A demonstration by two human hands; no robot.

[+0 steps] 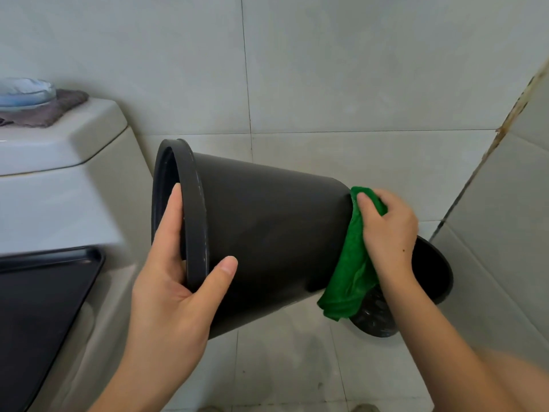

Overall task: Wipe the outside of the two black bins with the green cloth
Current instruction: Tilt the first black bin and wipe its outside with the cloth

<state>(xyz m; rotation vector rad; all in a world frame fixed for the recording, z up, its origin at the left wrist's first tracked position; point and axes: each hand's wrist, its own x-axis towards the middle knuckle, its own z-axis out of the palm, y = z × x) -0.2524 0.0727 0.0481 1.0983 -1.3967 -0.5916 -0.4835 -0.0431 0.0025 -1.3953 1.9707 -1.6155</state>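
A black bin (267, 233) is held in the air on its side, with its open mouth to the left and its base to the right. My left hand (175, 281) grips its rim, fingers inside and thumb on the outer wall. My right hand (386, 233) holds the green cloth (350, 272) against the bin's base. The cloth hangs down below the hand. A second black bin (430, 272) stands on the floor behind my right hand and is mostly hidden by the hand and the cloth.
A white toilet cistern (59, 150) stands at the left, with a brown cloth (44, 111) and a blue dish (23, 93) on top. A black tray (38, 307) lies at the lower left. Tiled walls meet in a corner at the right.
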